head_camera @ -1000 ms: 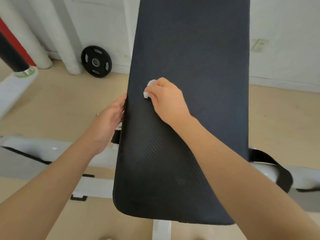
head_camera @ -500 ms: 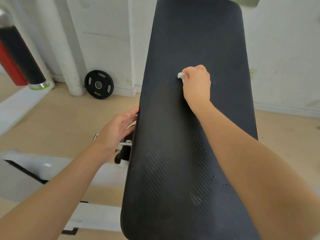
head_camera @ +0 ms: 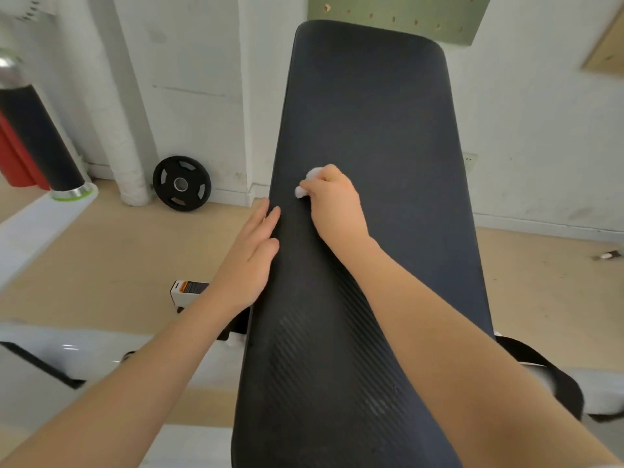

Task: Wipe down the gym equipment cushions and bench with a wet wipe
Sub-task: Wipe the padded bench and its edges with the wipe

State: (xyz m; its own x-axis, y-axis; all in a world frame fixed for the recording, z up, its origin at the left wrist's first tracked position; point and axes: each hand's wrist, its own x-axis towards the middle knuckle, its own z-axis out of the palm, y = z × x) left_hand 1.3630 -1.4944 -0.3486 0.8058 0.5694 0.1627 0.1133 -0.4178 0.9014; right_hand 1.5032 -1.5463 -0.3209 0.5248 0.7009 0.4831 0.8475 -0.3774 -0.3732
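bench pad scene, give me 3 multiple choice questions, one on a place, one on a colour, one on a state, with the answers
1. Where does the weight plate stand?
A. on the pad
B. on the floor, leaning on the wall left of the pad
C. in the left hand

2. What colour is the bench pad?
A. black
B. red
C. white

3. How is the wet wipe held?
A. lying loose on the floor
B. draped over the left hand
C. bunched in the right hand against the pad

Answers:
1. B: it leans at the wall's base beside the white pipe.
2. A: its whole surface is black.
3. C: curled fingers clutch it, while the left hand lies flat on the pad's edge.
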